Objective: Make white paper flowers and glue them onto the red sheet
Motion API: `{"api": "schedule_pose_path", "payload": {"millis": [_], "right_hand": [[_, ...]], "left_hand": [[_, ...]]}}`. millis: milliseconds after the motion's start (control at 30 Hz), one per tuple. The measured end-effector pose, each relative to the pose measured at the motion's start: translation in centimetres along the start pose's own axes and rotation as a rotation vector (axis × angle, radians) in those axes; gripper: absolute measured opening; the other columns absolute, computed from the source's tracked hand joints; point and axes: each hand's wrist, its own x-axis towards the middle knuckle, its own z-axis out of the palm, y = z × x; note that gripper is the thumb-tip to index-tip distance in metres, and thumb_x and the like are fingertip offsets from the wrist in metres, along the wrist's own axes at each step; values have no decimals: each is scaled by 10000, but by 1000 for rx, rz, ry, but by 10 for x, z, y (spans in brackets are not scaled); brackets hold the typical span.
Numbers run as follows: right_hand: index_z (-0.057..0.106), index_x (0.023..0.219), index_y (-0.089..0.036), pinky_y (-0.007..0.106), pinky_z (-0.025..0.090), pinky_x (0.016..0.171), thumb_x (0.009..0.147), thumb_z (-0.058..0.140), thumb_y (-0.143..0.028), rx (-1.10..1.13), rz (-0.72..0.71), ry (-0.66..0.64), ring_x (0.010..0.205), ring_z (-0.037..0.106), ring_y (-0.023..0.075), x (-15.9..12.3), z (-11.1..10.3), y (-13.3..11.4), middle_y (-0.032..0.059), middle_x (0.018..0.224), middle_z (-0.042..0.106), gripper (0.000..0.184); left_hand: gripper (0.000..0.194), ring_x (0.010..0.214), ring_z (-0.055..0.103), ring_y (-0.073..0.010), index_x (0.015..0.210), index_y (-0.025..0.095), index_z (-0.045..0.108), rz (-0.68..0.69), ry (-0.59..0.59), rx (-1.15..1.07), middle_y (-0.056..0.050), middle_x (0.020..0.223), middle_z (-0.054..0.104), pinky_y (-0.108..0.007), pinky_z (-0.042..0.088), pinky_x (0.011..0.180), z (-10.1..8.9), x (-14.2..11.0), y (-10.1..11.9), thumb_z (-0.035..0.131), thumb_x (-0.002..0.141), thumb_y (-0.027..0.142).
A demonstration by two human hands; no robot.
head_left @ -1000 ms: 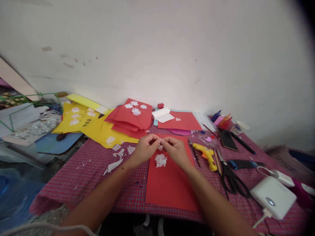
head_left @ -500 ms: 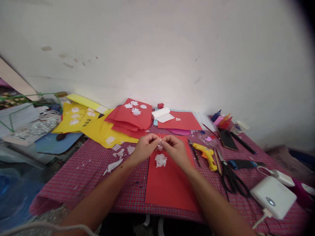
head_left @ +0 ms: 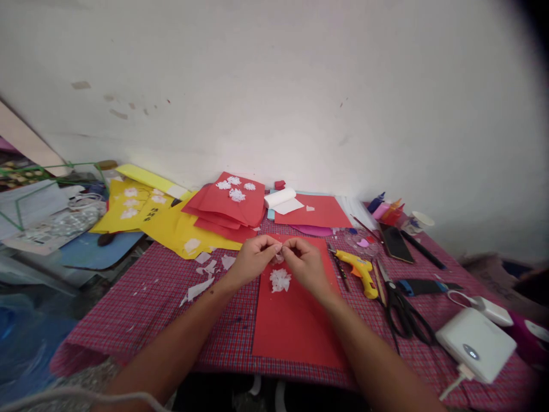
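My left hand (head_left: 254,258) and my right hand (head_left: 303,262) meet fingertip to fingertip above a red paper sheet (head_left: 295,320) on the checked tablecloth. Both pinch a small piece of white tissue paper (head_left: 278,257) between thumbs and forefingers. Just below it a finished white tissue flower (head_left: 280,280) lies on the red sheet. Most of the pinched piece is hidden by my fingers.
Right of the sheet lie a yellow glue gun (head_left: 362,271), black scissors (head_left: 402,312), a white power bank (head_left: 476,342) with a cable, and pens. Behind are stacked red sheets (head_left: 229,205) with white flowers, yellow sheets (head_left: 141,209) and a tissue roll (head_left: 280,198). White scraps (head_left: 201,280) lie to the left.
My fingers have closed in slightly on the white tissue piece, and less of it shows. Hands and arms stay in the same place.
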Motion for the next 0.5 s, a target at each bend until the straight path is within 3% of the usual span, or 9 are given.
{"api": "schedule_pose_path", "payload": {"millis": [267,500], "right_hand": [[586,717,-184,253,420,590,868,543,-303,176,56,-67,642,549,145,3,-2,1,9,689,610,197],[601,727,-179,252,418,591,866,564,-328,161,47,-66,639,546,144,3,-1,3,13,697,617,207]], "left_hand": [[211,640,578,-112,779,147,627,15,-19,-31,-17,706,645,-220,462,611,1,1,-1,533,874,310],[197,633,577,-101,736,153,605,35,13,40,-5,693,645,-203,446,600,1,1,1,528,872,272]]}}
